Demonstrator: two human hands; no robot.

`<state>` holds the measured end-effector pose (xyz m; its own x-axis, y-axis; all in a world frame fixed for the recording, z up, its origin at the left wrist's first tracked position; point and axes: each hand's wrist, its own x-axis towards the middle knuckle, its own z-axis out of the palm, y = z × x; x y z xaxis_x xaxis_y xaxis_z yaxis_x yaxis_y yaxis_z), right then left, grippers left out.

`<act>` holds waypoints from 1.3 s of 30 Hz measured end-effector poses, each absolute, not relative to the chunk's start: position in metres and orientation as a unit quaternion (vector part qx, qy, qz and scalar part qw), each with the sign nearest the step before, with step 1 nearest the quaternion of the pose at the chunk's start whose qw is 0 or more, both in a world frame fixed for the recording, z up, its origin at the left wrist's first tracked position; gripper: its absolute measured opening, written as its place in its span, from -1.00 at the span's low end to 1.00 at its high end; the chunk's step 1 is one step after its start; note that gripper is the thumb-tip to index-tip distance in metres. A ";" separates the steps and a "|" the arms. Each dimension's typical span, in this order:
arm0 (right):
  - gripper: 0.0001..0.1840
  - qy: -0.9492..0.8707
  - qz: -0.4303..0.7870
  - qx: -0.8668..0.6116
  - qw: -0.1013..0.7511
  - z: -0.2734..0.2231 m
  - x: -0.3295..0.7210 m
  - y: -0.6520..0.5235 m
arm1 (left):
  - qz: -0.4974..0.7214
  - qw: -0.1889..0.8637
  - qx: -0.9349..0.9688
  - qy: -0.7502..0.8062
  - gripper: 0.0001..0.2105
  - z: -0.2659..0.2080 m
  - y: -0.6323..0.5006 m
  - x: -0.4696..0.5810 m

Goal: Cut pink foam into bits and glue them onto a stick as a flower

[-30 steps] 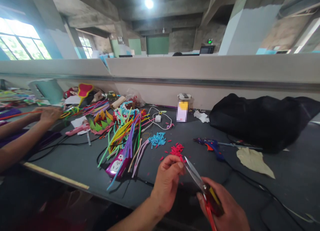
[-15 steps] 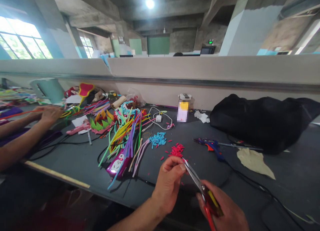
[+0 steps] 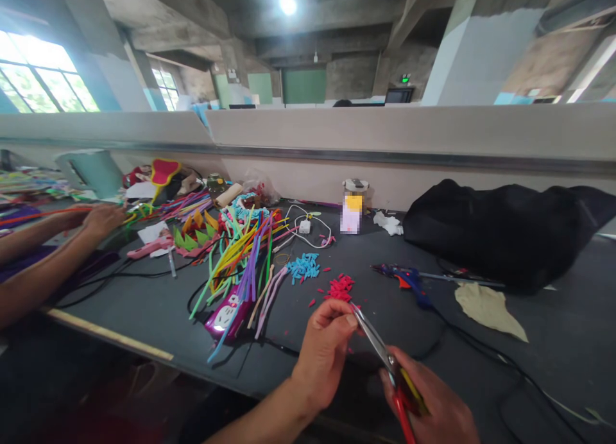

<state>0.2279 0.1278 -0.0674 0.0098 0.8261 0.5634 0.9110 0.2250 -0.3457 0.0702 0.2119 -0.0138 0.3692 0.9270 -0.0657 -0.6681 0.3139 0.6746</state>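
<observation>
Our right hand (image 3: 440, 399) grips the scissors (image 3: 378, 344) by the handles, just right of our left hand (image 3: 325, 348). Against 1.0 s ago, the blades look closer together, tips at our pinched left fingertips; we cannot tell what those grasp. The pink pieces (image 3: 341, 289) beyond lie as before.
</observation>
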 end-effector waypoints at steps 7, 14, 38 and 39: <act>-0.68 -0.714 -0.091 -0.594 0.359 -0.067 0.228 0.127 | 0.511 0.776 0.293 0.225 -0.93 -0.014 0.213 0.070; -0.68 -0.634 -0.102 -0.651 0.404 -0.064 0.230 0.123 | 0.471 0.780 0.345 0.226 -0.96 -0.015 0.213 0.069; -0.70 -0.613 -0.046 -0.649 0.449 -0.057 0.235 0.119 | 0.334 0.323 0.834 0.297 -0.93 -0.041 0.193 0.077; -0.68 -0.606 -0.046 -0.657 0.447 -0.057 0.236 0.120 | 0.356 0.264 0.852 0.278 -0.93 -0.041 0.193 0.077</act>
<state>0.2358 0.1195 -0.0574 0.2619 0.7548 0.6014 0.8362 0.1336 -0.5319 0.0772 0.1927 -0.0407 0.5916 0.6618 0.4606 0.2860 -0.7063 0.6475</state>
